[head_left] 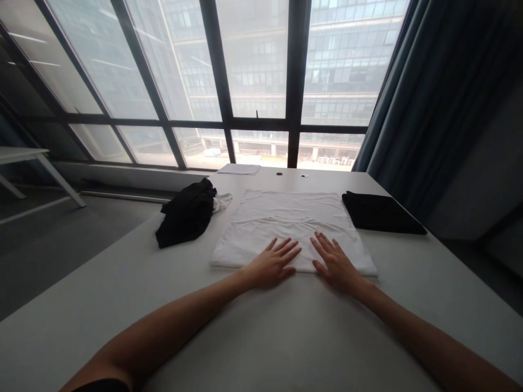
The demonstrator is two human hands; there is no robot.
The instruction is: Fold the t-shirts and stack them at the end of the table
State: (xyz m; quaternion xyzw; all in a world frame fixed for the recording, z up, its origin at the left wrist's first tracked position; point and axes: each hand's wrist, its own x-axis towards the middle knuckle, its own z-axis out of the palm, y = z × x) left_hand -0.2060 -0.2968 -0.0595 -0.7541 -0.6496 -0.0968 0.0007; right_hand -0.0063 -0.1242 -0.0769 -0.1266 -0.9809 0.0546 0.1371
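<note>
A white cloth lies folded flat in a rough square on the white table. My left hand rests palm down on the cloth's near edge, fingers spread. Beside it, my right hand also lies flat on the near edge with its fingers stretched out. Neither hand holds anything.
A crumpled black garment with a bit of white fabric lies left of the cloth. A neatly folded black cloth sits to the right. A sheet of paper lies at the table's far edge by the window. A dark curtain hangs at right.
</note>
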